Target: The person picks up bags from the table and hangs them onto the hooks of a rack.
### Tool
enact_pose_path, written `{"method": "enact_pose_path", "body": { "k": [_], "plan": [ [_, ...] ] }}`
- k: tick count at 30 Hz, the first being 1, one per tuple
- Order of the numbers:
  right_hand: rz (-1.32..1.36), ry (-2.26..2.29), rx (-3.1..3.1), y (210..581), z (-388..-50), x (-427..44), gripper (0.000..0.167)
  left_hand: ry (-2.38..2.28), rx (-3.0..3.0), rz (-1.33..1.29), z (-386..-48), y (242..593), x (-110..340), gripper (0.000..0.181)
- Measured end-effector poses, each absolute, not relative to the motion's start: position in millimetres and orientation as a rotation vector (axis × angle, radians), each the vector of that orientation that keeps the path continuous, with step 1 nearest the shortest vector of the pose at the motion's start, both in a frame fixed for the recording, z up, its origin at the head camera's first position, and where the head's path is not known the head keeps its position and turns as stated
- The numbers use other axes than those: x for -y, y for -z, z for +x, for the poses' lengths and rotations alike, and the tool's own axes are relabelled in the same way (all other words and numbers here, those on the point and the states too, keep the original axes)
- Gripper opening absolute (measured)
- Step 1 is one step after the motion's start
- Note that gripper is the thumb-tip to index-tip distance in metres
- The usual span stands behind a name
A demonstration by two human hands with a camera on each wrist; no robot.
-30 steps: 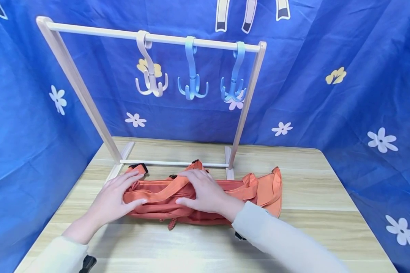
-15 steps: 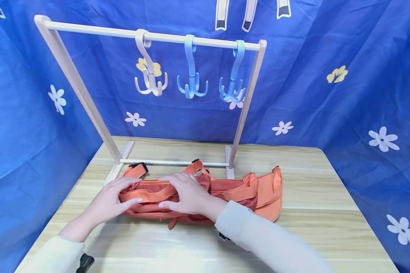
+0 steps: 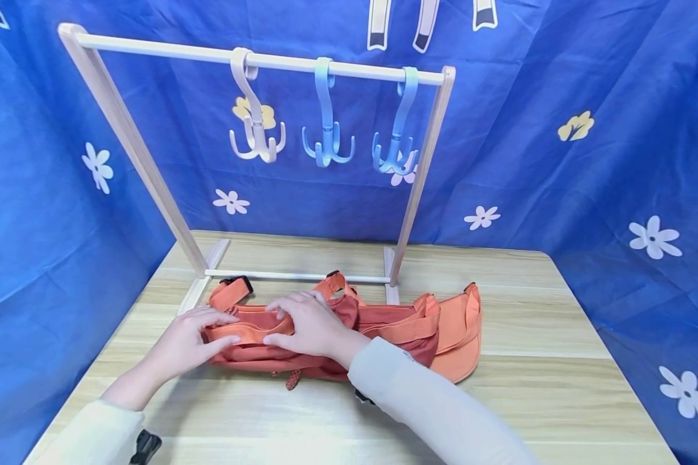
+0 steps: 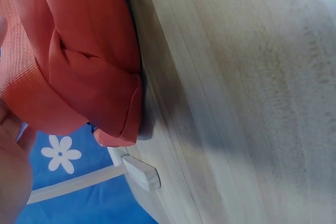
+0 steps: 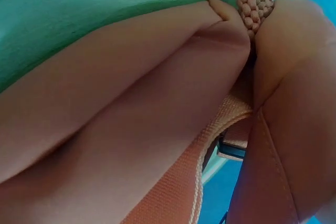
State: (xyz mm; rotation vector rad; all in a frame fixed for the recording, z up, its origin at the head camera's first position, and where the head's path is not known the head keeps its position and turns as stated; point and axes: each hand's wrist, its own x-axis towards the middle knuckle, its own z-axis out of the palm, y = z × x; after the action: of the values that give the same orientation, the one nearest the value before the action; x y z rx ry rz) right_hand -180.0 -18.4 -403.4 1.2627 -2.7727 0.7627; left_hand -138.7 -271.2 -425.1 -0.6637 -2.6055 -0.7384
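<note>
A red-orange fabric bag point(image 3: 256, 354) with an orange strap point(image 3: 244, 333) lies on the table below a rack. My left hand point(image 3: 180, 342) is at its left end, fingers and thumb spread across the strap, touching it. Over the bag's middle, my right hand point(image 3: 311, 326) has bent fingers behind the strap and its thumb in front, with a gap between them. Red fabric point(image 4: 89, 40) and strap fill the upper left of the left wrist view; part of the left hand point(image 4: 13, 174) shows there. Bag folds point(image 5: 121, 87) fill the right wrist view, the hand hidden.
A wooden rack point(image 3: 134, 142) stands behind, with a white hook point(image 3: 257, 132) and two blue hooks point(image 3: 326, 129) on its top bar. More red fabric with a strap point(image 3: 407, 329) and a rounded orange piece point(image 3: 459, 358) lie at the right. Blue patterned cloth point(image 3: 529, 161) surrounds the table.
My right hand has slid left along the bag, closer to my left hand, and its fingers are more bent. My left hand has shifted slightly left.
</note>
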Motion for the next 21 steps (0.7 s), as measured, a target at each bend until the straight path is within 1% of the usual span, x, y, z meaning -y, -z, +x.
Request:
{"method": "enact_pose_path", "body": {
  "k": [4,10,21],
  "plan": [
    [1.264,-0.745,2.770,405.7,-182.3,19.6,0.042,0.778,2.600,-0.666,-139.0,425.9,271.4,0.030],
    [1.291,-0.702,2.761,409.1,-184.5,21.5,0.036,0.818,2.561,-0.696,-140.8,427.7,271.4,0.025],
    [1.311,-0.657,2.750,407.9,-186.4,20.7,0.022,0.860,2.533,-0.698,-144.0,421.7,270.5,0.026]
  ]
}}
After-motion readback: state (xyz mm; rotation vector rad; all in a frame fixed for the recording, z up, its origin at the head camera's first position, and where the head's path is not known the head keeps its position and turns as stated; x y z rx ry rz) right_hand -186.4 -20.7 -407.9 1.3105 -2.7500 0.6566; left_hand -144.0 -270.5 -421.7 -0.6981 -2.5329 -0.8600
